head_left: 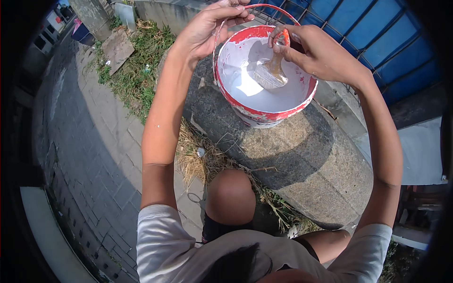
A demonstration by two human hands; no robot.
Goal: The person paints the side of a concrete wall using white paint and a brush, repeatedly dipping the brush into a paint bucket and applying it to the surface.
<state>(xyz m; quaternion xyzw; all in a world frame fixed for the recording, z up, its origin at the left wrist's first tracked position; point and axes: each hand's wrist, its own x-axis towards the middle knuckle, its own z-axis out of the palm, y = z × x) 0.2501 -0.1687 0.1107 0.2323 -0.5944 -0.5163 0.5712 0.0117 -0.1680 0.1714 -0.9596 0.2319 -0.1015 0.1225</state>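
Note:
A red-rimmed bucket of white paint [245, 99] stands on a long rounded stone block [306, 160]. My left hand [219, 30] is up at the bucket's upper left, fingers curled around its raised wire handle [268, 6]. My right hand [311, 54] grips a paintbrush [270, 70] by its orange-tipped handle over the bucket's right side. The brush's pale, paint-coated bristles point down inside the bucket; whether they touch the paint I cannot tell.
A paved path [99, 132] runs along the left, with grass [137, 66] and dry straw beside the stone. A concrete post [94, 16] and a dark blue container stand at the upper left. A metal grid with blue panels [382, 47] is behind the bucket at the right.

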